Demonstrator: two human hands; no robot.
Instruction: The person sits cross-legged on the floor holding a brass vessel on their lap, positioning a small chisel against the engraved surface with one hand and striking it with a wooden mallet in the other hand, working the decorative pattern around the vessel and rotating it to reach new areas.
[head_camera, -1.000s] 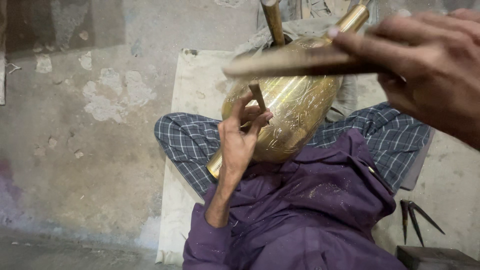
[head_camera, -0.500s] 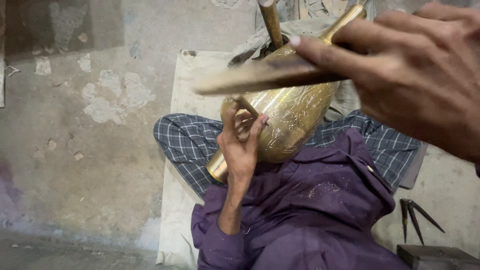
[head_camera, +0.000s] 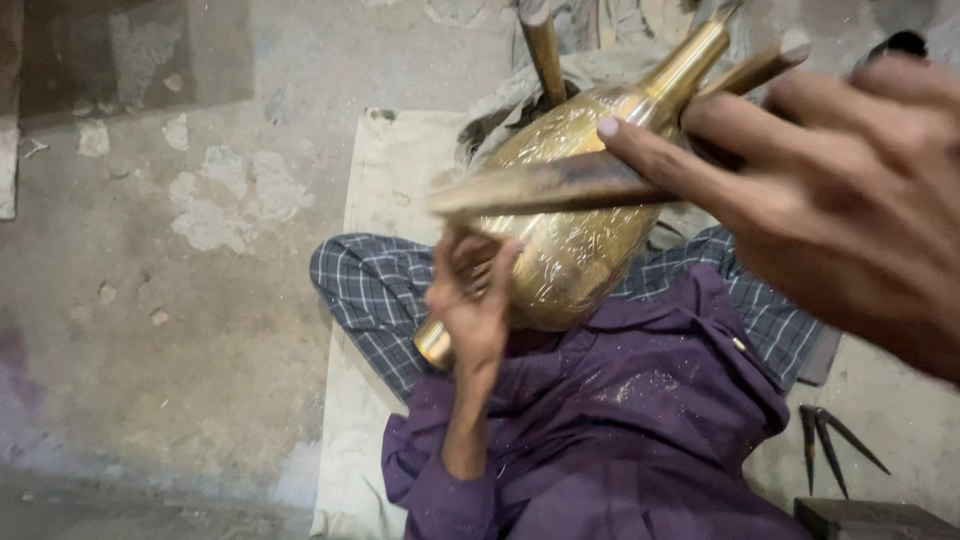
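My left hand (head_camera: 470, 300) pinches a small chisel against the engraved brass vase (head_camera: 575, 230); my right hand (head_camera: 830, 200), clamped on the flat wooden mallet (head_camera: 560, 185), should strike squarely.

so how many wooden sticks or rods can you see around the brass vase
3: one upright round wooden rod behind the engraved brass vase, one slanted wooden rod beside its neck, and one flat wooden stick held across it by the right hand. Others may be hidden.

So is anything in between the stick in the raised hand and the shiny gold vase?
Nothing visible. The right hand holds the flat wooden stick just above the brass vase; the left hand sits lower on the vase's side.
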